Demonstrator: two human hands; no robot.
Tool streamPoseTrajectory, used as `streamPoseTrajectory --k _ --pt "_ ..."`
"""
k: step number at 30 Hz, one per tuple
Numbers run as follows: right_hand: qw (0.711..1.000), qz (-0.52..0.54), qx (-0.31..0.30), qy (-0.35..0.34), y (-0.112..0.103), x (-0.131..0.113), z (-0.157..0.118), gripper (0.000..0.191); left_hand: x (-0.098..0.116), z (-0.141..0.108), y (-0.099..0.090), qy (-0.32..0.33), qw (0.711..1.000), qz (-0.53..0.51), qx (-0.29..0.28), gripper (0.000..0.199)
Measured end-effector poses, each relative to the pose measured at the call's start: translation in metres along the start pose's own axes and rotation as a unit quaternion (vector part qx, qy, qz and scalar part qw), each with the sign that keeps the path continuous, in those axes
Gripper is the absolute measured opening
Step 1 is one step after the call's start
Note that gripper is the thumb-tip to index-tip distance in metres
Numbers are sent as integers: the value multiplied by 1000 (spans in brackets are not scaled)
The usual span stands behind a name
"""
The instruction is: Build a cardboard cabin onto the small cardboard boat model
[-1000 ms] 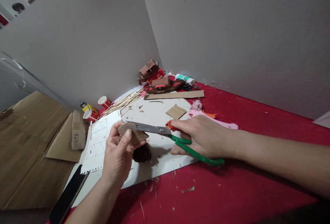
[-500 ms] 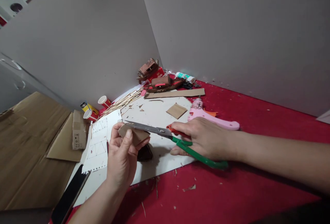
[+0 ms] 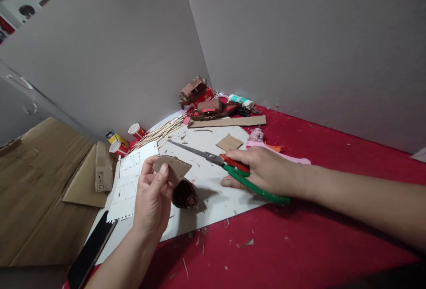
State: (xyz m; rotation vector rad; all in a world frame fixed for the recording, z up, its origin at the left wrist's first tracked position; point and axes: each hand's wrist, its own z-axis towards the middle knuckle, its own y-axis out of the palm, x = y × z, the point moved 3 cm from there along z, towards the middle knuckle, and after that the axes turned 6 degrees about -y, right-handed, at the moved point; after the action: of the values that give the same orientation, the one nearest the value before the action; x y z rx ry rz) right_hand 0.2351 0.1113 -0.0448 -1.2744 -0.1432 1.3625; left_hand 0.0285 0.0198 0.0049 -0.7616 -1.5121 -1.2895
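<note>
My left hand [image 3: 153, 195] pinches a small cardboard piece [image 3: 176, 168] with a curved edge, thumb on its face. My right hand [image 3: 262, 173] grips scissors [image 3: 246, 186] with green and red handles. Their blades look closed together and point left, just above and apart from the cardboard piece. Below the piece, a dark brown hollow form [image 3: 185, 195] stands on the white sheet [image 3: 213, 213], partly covered by my left hand. A square of cardboard [image 3: 229, 142] lies beyond the scissors.
Behind my right hand lies a pink glue gun [image 3: 257, 136]. Two brown model boats [image 3: 213, 108], a cardboard strip [image 3: 229, 121] and wooden sticks [image 3: 159, 130] are at the back. Left are paper cups [image 3: 119, 148], a drawing [image 3: 128, 182], a phone [image 3: 89, 251] and large cardboard [image 3: 43, 200].
The scissors have come away from the cardboard piece and their blades have closed. The left hand has turned the piece slightly, and more of the brown hollow form shows.
</note>
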Motion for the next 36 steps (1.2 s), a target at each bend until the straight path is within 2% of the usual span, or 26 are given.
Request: streamPoseTrajectory --k 6,12,23,30,36 --pt "999 -7 -45 8 -4 -2 3 44 13 2 -4 33 999 8 4 27" --pt "996 3 -88 -7 1 -3 2 47 12 1 -2 40 999 12 -2 25" --pt "998 27 -62 -19 -4 -9 -1 42 5 0 0 15 1000 26 -6 30" --pt "996 -26 -77 -30 -5 -12 0 43 5 -1 -2 42 997 68 3 30" --pt "996 -29 -78 -30 -4 -11 -1 45 5 1 -3 36 996 80 -2 29"
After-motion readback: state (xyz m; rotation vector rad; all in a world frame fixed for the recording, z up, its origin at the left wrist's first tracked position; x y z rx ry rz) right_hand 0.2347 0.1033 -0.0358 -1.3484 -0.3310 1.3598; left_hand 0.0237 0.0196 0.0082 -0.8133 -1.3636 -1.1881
